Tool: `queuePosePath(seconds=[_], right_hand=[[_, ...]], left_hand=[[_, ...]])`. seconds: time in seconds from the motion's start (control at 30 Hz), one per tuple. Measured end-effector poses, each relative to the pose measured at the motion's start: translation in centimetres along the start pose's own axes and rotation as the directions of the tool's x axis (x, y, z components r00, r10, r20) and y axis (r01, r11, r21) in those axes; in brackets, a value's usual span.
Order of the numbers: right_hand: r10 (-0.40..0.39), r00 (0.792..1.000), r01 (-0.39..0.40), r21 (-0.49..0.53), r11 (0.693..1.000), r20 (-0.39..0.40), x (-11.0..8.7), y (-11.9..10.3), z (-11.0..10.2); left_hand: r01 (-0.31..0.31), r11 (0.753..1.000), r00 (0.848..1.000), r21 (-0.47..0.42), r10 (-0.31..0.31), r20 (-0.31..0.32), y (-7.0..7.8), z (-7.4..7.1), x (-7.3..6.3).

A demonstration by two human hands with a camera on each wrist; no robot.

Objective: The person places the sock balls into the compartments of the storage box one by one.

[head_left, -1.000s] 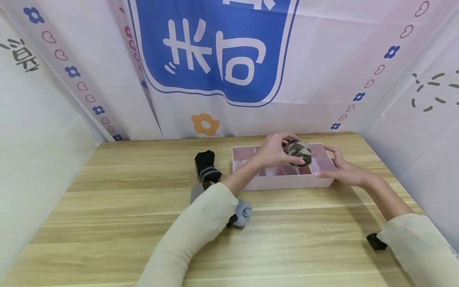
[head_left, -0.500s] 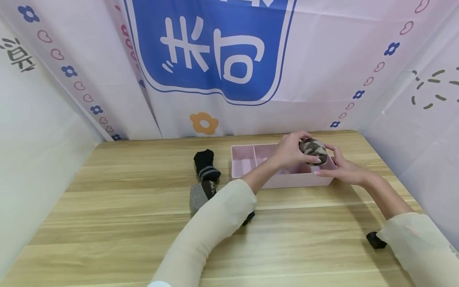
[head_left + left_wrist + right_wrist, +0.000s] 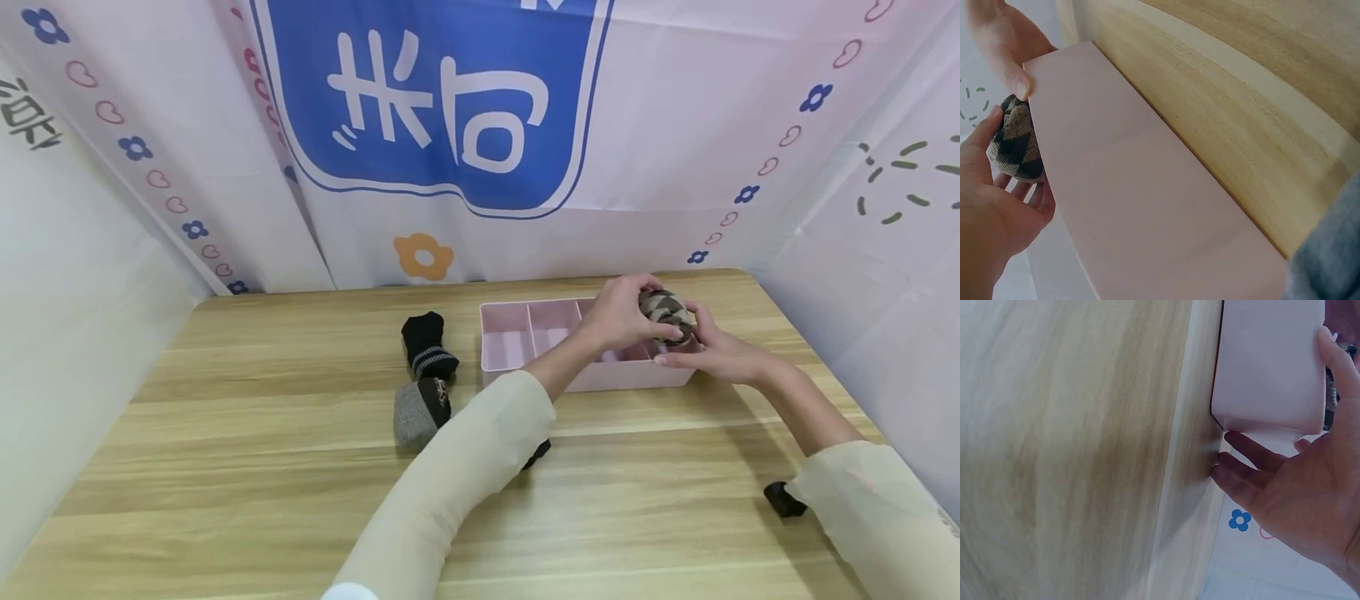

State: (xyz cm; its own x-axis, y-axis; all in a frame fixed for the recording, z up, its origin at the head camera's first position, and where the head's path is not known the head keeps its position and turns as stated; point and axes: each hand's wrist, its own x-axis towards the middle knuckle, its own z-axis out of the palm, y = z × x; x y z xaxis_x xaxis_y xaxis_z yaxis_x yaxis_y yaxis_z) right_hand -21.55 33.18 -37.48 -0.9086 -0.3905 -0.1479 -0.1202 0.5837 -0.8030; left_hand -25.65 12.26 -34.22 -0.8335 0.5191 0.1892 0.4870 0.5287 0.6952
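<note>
On the left of the table [image 3: 225,433] lie a black sock [image 3: 427,343] and, just in front of it, a grey sock [image 3: 417,410], both apart from the pink divided box [image 3: 525,367]. The box's left compartments show bare. Further right, the left hand [image 3: 618,312] reaches across the box with its fingers curled round a rolled brown-patterned sock [image 3: 665,314], held over the box's right end, above the rim rather than down inside a compartment. In the left wrist view the roll [image 3: 1016,140] sits between thumb and fingers, just beside the box's wall. The right hand [image 3: 712,350] lies at the box's right end, fingers fairly straight against the outer wall, its thumb on the rim just under the roll. So the roll sits between the two hands, with the end compartment directly below it.
</note>
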Motion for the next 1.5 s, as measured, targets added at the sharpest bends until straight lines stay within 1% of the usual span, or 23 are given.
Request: queuePosePath(seconds=[0.23, 0.4, 0.47, 0.57, 0.63, 0.7, 0.77, 0.87, 1.0, 1.17, 1.33, 1.43, 1.5], right_hand=[[0.008, 1.000, -0.008, 0.001, 1.000, -0.003, 0.0, -0.1, -0.1], [-0.002, 1.000, 0.002, -0.023, 1.000, -0.004, -0.1, 0.0, 0.0], [-0.005, 1.000, 0.005, -0.027, 1.000, -0.001, -0.1, 0.0, 0.0], [-0.004, 1.000, 0.004, -0.033, 0.999, 0.006, 0.0, 0.0, 0.1], [-0.001, 1.000, 0.001, -0.037, 0.999, 0.011, 0.0, 0.0, 0.1], [0.003, 1.000, -0.002, -0.039, 0.999, 0.016, 0.0, 0.0, 0.1], [0.011, 1.000, -0.010, -0.042, 0.999, 0.017, 0.0, 0.0, 0.1], [0.022, 1.000, -0.021, -0.046, 0.999, 0.013, -0.1, 0.0, 0.1], [0.039, 0.999, -0.039, -0.045, 0.998, 0.007, -0.1, -0.1, 0.0], [0.040, 0.999, -0.040, -0.031, 0.999, 0.012, -0.1, -0.3, 0.0], [0.050, 0.999, -0.049, -0.031, 0.998, 0.015, 0.0, -0.3, -0.1], [0.052, 0.999, -0.051, -0.027, 0.998, 0.017, 0.0, -0.3, -0.1], [0.048, 0.999, -0.047, -0.023, 0.999, 0.017, 0.0, -0.2, -0.1]], left_hand=[[0.022, 1.000, 1.000, 0.022, -0.022, 0.010, 0.2, 0.5, 0.5], [0.000, 0.999, 1.000, 0.048, -0.001, 0.025, 0.3, 1.0, 0.8], [0.006, 0.998, 1.000, 0.063, -0.007, 0.025, 0.3, 1.2, 0.9], [0.032, 0.995, 0.999, 0.096, -0.035, 0.023, 0.3, 1.4, 0.9], [0.046, 0.990, 0.998, 0.130, -0.050, 0.027, 0.3, 1.5, 0.9], [0.047, 0.985, 0.998, 0.163, -0.054, 0.040, 0.2, 1.7, 0.9], [0.046, 0.979, 0.996, 0.197, -0.059, 0.063, 0.1, 2.0, 1.0], [0.028, 0.970, 0.993, 0.240, -0.054, 0.102, -0.1, 2.4, 1.0], [0.009, 0.961, 0.992, 0.277, -0.044, 0.121, -0.4, 2.8, 1.2], [0.008, 0.951, 0.990, 0.310, -0.052, 0.134, -0.5, 2.8, 1.3], [0.012, 0.954, 0.986, 0.298, -0.061, 0.156, -0.4, 2.3, 1.1], [0.010, 0.966, 0.983, 0.259, -0.057, 0.174, -0.3, 1.9, 0.9], [0.014, 0.977, 0.981, 0.211, -0.054, 0.187, -0.4, 1.5, 0.7]])
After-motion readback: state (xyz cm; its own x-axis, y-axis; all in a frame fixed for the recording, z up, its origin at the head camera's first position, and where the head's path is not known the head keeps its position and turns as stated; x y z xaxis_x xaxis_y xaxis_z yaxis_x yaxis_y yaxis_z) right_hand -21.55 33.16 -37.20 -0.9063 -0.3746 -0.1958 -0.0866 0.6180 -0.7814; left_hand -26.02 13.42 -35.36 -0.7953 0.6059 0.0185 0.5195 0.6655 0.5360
